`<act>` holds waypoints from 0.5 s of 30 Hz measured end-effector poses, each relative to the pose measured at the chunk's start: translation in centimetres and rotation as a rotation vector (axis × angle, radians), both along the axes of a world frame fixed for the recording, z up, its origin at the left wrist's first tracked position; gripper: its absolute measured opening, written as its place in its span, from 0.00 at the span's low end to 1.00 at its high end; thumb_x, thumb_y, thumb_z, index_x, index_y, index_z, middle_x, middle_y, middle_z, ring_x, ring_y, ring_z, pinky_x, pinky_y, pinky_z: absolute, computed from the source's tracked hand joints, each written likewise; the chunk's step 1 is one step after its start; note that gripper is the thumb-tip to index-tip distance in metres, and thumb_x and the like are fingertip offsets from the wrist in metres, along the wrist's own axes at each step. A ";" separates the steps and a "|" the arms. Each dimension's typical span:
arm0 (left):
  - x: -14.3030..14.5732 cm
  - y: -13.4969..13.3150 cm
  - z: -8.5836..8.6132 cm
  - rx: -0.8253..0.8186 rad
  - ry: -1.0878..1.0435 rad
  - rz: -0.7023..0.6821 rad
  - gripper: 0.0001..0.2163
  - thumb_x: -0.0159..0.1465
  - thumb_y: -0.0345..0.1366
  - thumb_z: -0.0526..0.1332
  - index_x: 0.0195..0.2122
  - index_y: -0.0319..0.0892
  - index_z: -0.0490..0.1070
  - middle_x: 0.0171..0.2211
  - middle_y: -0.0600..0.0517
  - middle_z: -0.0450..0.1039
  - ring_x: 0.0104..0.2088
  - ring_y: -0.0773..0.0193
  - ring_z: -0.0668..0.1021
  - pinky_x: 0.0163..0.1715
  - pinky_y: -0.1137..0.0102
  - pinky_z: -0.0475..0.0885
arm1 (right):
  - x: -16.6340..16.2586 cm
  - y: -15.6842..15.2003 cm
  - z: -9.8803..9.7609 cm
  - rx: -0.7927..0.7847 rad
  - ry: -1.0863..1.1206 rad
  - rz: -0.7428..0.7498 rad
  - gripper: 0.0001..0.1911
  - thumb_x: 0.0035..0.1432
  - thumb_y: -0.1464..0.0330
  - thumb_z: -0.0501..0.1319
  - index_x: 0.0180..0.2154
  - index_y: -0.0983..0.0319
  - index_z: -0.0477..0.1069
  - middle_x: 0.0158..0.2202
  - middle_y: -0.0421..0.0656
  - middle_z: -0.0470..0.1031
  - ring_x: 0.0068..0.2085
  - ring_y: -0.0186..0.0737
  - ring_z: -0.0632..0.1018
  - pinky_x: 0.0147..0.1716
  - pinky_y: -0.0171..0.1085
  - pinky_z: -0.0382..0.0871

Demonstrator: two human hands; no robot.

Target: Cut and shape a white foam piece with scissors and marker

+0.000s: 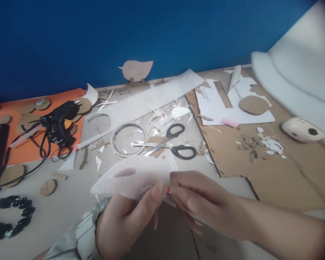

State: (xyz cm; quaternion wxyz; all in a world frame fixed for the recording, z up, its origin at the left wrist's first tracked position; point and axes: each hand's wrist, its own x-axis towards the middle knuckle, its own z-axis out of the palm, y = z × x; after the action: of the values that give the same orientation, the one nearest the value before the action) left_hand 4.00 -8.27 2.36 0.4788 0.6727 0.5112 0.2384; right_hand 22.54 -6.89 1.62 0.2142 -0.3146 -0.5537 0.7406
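A thin white translucent sheet [130, 178], curved like a cut-out shape, is held low in the middle of the view. My left hand [127, 220] grips it from below, thumb pressed on its right end; a light watch [83, 231] is on that wrist. My right hand [197, 200] pinches the sheet's right edge, where a small red spot shows between the fingertips. Just beyond the sheet lie black-handled scissors [169, 142] and a metal ring [128, 140] among paper scraps.
A black glue gun [58, 122] with its cable rests on orange paper [24, 144] at left. Brown cardboard [273, 169] covers the right side, with a white sheet [233, 104], a cardboard disc [254, 104] and a cream oval device [302, 129]. A bird cut-out [137, 69] stands by the blue wall.
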 end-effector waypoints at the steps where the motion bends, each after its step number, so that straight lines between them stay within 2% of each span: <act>1: 0.0 0.0 0.0 0.028 0.011 0.000 0.22 0.68 0.42 0.49 0.16 0.42 0.60 0.15 0.59 0.62 0.16 0.74 0.65 0.15 0.77 0.58 | 0.0 0.0 0.0 0.013 0.003 -0.003 0.15 0.68 0.68 0.44 0.28 0.62 0.59 0.22 0.34 0.58 0.20 0.25 0.65 0.18 0.24 0.61; 4: 0.1 -0.2 -0.2 0.111 0.030 -0.026 0.21 0.68 0.39 0.48 0.16 0.42 0.60 0.14 0.60 0.61 0.16 0.74 0.67 0.18 0.78 0.61 | 0.0 -0.1 0.1 0.018 0.002 -0.006 0.16 0.68 0.68 0.43 0.26 0.61 0.56 0.21 0.33 0.57 0.20 0.26 0.66 0.18 0.25 0.61; 8: 0.2 -0.4 -0.4 0.164 0.032 0.036 0.21 0.68 0.40 0.49 0.16 0.43 0.60 0.14 0.60 0.60 0.16 0.74 0.66 0.19 0.77 0.62 | -0.2 -0.4 0.0 -0.005 0.008 -0.033 0.16 0.68 0.66 0.44 0.26 0.61 0.55 0.21 0.33 0.56 0.19 0.26 0.64 0.17 0.25 0.59; 12: 0.2 -0.3 -0.2 0.165 0.065 0.038 0.21 0.67 0.41 0.49 0.17 0.43 0.60 0.15 0.61 0.62 0.17 0.74 0.68 0.22 0.77 0.64 | -0.5 -0.6 -0.2 -0.064 0.018 -0.051 0.16 0.68 0.66 0.44 0.26 0.61 0.54 0.22 0.33 0.55 0.19 0.24 0.64 0.16 0.24 0.58; 15: 0.0 -0.2 -0.1 0.128 0.112 -0.005 0.21 0.68 0.42 0.48 0.17 0.44 0.61 0.15 0.60 0.64 0.17 0.73 0.69 0.20 0.77 0.65 | -0.4 -0.6 -0.2 -0.059 0.012 -0.050 0.17 0.68 0.65 0.44 0.26 0.61 0.54 0.22 0.32 0.56 0.19 0.25 0.64 0.16 0.24 0.59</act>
State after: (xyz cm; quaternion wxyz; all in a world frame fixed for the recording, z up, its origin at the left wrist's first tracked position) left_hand 4.02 -8.51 2.29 0.4060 0.7154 0.5194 0.2314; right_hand 22.15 -7.46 1.45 0.2265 -0.3299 -0.5222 0.7531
